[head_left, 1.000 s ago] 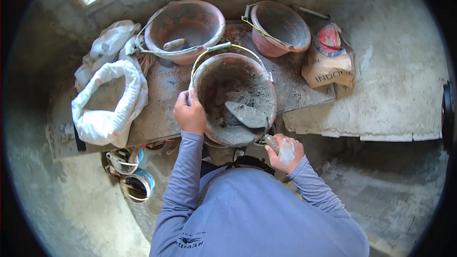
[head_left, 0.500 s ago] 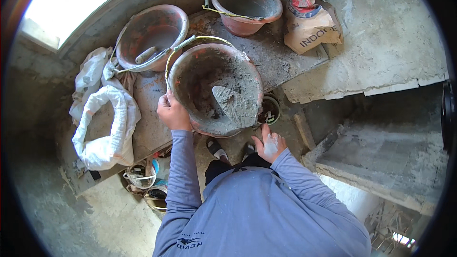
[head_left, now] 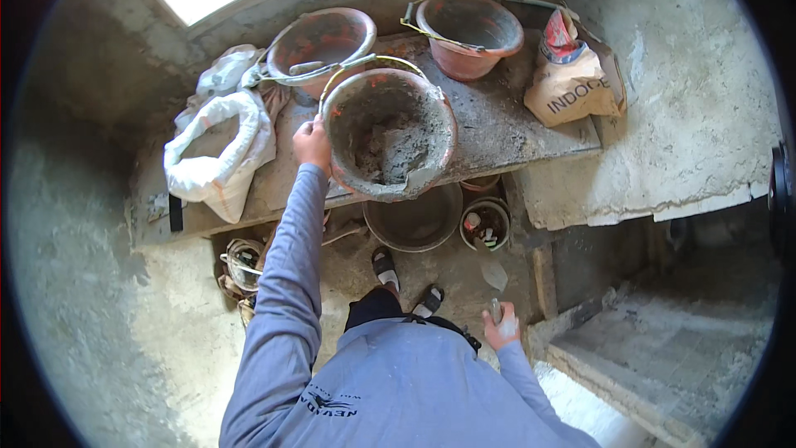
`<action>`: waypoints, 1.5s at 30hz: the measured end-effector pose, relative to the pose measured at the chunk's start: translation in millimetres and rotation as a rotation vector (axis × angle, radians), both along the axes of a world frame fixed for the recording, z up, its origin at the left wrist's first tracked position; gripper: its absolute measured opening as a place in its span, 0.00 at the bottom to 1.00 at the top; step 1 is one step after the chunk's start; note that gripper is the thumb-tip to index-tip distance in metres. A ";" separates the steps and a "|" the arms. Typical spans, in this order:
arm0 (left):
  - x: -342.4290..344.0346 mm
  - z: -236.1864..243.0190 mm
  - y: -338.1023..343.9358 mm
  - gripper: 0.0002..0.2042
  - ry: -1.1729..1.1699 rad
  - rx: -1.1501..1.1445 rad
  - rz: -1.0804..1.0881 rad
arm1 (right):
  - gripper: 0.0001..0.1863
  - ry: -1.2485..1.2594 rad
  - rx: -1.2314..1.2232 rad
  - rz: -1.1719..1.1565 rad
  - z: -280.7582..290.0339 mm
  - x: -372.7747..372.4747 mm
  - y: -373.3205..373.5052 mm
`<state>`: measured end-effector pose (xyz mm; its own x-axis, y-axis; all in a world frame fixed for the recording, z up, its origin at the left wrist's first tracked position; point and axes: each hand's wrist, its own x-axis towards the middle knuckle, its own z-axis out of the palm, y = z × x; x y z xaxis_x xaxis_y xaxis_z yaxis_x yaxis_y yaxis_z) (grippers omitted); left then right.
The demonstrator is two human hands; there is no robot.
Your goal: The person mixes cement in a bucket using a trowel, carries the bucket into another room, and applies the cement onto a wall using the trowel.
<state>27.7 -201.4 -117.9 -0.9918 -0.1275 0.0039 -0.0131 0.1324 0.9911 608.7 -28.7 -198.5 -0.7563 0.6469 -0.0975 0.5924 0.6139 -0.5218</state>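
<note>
My left hand [head_left: 313, 146] is closed on the left rim of a reddish bucket [head_left: 337, 129], which tilts toward me at the bench's near edge. Grey wet mortar [head_left: 402, 149] lies inside it and smears its lip. The bucket's yellowish wire handle [head_left: 332, 81] leans to the far left. Low at my right side, my right hand [head_left: 502, 330] grips a trowel [head_left: 492, 272] by its handle. The trowel's blade points away from me, apart from the bucket. White residue coats the back of the right hand.
Two more reddish buckets [head_left: 471, 69] stand farther back on the bench [head_left: 531, 137], with a torn brown paper bag [head_left: 568, 87] to the right. An open white sack [head_left: 217, 178] sits at left. Below are a wide basin [head_left: 414, 247] and a small pail [head_left: 502, 241].
The trowel has come out of the mortar, and my right hand has drawn it down toward my right side. My left hand stays on the bucket. The view has shifted.
</note>
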 end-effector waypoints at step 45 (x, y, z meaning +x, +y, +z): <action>18.0 2.6 3.4 0.17 -0.028 0.108 -0.196 | 0.26 0.030 0.267 0.236 283.9 -181.7 -11.9</action>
